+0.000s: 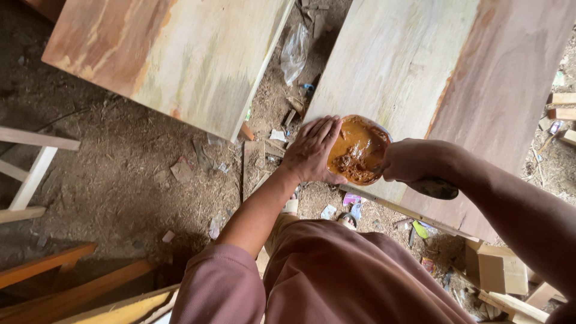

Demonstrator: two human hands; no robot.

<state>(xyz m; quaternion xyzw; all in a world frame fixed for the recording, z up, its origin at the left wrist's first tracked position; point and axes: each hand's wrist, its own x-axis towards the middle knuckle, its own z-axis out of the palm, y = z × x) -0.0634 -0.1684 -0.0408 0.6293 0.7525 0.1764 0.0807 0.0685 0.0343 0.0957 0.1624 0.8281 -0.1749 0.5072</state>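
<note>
A bowl [358, 150] full of brown paste rests on the near corner of a wide wooden board [432, 72]. My left hand [312, 150] lies flat against the bowl's left side, fingers together and stretched out. My right hand [403, 161] is closed around a tool whose dark handle end [435, 188] sticks out behind the fist; its working end is in the paste at the bowl's right edge and mostly hidden.
A second wooden board [174, 54] lies to the left, with a gap of dirt floor [120, 186] and scraps between the boards. A clear plastic bag [295, 51] lies in the gap. White wooden frame pieces [30, 180] stand at left, offcuts [498, 270] at lower right.
</note>
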